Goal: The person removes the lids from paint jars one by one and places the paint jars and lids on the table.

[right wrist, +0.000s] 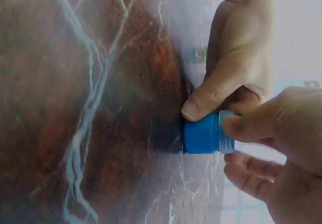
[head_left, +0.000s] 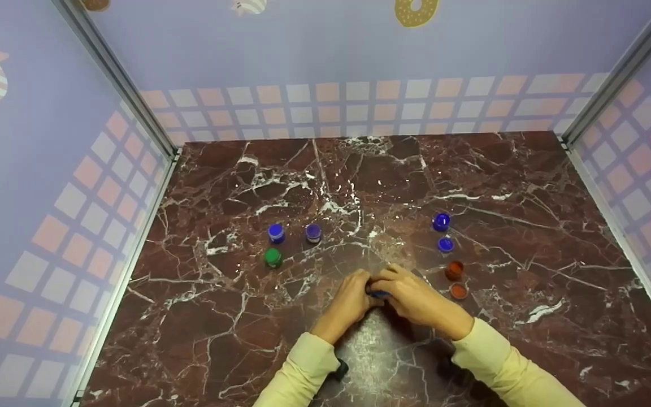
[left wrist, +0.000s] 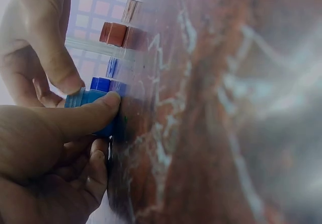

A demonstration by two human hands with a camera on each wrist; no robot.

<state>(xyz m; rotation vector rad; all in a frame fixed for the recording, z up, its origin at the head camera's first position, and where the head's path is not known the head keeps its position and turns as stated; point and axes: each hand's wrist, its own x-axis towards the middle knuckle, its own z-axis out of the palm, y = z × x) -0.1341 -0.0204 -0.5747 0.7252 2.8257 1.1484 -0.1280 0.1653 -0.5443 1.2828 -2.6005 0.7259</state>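
Right wrist view: our left hand grips a blue plastic jar, our right hand seemingly pinches its clear ridged lid; keeping the jar upright should help.

The left sleeve and right sleeve are pale yellow and creased, with plain, wide cuffs; a small black piece shows beside the left cuff. Left hand and right hand are bare.

Blue jar, upright on marbled table, lid on (translucent, ridged)
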